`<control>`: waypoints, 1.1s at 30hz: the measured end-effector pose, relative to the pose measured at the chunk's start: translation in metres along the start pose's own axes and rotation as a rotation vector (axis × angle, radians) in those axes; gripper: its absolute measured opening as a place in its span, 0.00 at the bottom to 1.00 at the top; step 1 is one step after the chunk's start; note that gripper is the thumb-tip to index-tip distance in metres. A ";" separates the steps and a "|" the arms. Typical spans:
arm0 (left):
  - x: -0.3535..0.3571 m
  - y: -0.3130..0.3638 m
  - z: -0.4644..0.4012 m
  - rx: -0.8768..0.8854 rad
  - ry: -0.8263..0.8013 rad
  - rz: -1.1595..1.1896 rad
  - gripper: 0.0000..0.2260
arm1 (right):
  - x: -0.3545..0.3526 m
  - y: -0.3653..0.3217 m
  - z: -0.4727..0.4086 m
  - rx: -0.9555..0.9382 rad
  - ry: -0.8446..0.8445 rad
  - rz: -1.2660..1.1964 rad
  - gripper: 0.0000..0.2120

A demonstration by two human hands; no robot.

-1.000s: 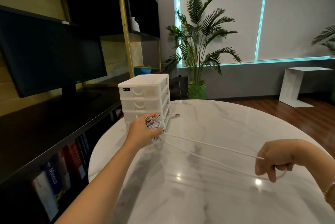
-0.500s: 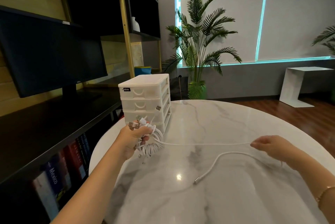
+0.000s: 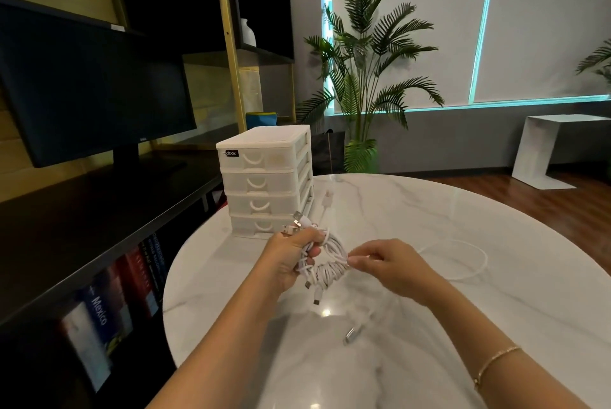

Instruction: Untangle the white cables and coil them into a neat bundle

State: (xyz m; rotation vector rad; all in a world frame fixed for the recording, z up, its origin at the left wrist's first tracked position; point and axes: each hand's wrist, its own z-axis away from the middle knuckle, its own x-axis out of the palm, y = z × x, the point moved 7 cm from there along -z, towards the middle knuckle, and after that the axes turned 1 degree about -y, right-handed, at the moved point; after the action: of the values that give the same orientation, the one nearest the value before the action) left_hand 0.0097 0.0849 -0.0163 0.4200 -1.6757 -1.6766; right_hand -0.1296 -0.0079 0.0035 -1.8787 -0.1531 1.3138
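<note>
From my head view, my left hand (image 3: 291, 256) curls its grip around the coiled white cables (image 3: 325, 263), raised above the marble surface (image 3: 429, 210). My right hand (image 3: 380, 263) pinches a strand at the coil's right edge, forearms converging.

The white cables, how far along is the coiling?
Mostly done: the left hand grips a coiled bundle of white cables. In hand: the right hand pinches a strand at the coil. Left: a loose loop and a plug end lie on the marble table, unwound.
</note>
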 end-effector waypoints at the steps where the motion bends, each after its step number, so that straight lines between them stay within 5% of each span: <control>1: -0.001 -0.001 0.000 0.005 -0.006 -0.046 0.05 | -0.004 0.001 -0.001 -0.002 -0.011 -0.032 0.09; 5: 0.013 -0.001 0.001 0.007 -0.090 -0.180 0.05 | -0.029 0.003 -0.007 -0.021 0.048 -0.088 0.03; 11: 0.050 -0.010 0.001 -0.111 -0.362 0.327 0.10 | -0.026 0.041 -0.014 0.131 0.256 -0.602 0.04; 13: 0.058 -0.012 0.001 -0.087 -0.440 0.386 0.20 | -0.010 0.045 -0.017 0.156 0.210 -0.745 0.07; 17: 0.064 -0.016 -0.003 -0.009 -0.543 0.458 0.25 | 0.012 0.041 -0.021 0.170 0.004 -1.066 0.14; 22: 0.060 -0.023 -0.012 0.106 -0.528 0.051 0.34 | 0.018 0.044 -0.018 0.298 -0.079 -1.333 0.16; 25: 0.053 -0.017 -0.011 0.176 -0.319 -0.233 0.26 | 0.010 0.048 -0.018 0.321 -0.001 -1.365 0.25; 28: 0.042 -0.004 -0.002 0.280 0.059 -0.583 0.44 | 0.001 0.061 -0.022 0.350 0.126 -1.335 0.24; 30: 0.049 0.010 0.012 0.537 0.200 -0.840 0.54 | 0.002 0.068 -0.022 0.403 0.165 -1.273 0.23; 33: 0.081 0.018 0.032 1.080 0.157 -1.113 0.42 | 0.009 0.060 -0.020 0.405 0.101 -1.193 0.12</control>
State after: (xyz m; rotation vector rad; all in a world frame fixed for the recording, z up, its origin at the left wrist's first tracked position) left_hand -0.0636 0.0547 0.0247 2.2325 -2.2623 -1.0608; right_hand -0.1296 -0.0539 -0.0409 -1.1189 -0.7539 0.3667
